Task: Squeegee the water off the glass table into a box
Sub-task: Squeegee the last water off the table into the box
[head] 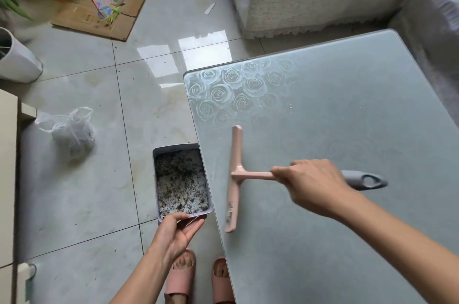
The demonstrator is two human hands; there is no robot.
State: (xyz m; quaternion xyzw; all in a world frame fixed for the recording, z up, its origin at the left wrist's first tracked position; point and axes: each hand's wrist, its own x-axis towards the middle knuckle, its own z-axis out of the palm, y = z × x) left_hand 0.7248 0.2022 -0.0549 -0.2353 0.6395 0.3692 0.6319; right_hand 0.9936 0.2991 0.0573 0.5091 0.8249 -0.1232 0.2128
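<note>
On the floor at far left I saw a plastic bag (67, 129). Against the worktop's (347, 105) left edge sat the box (173, 147), speckled with dark bits inside; my left grip (177, 231) pinched its near rim, thumb on top, fingers beneath. Further right, the pink squeegee (236, 174) lay blade-down on the glass near that edge, my right grip (313, 184) curled around its handle.

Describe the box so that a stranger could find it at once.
Find the glass table and follow its left edge. The box is beside that edge, held by the left hand. Alone there, it is a grey tray holding dark specks.
</note>
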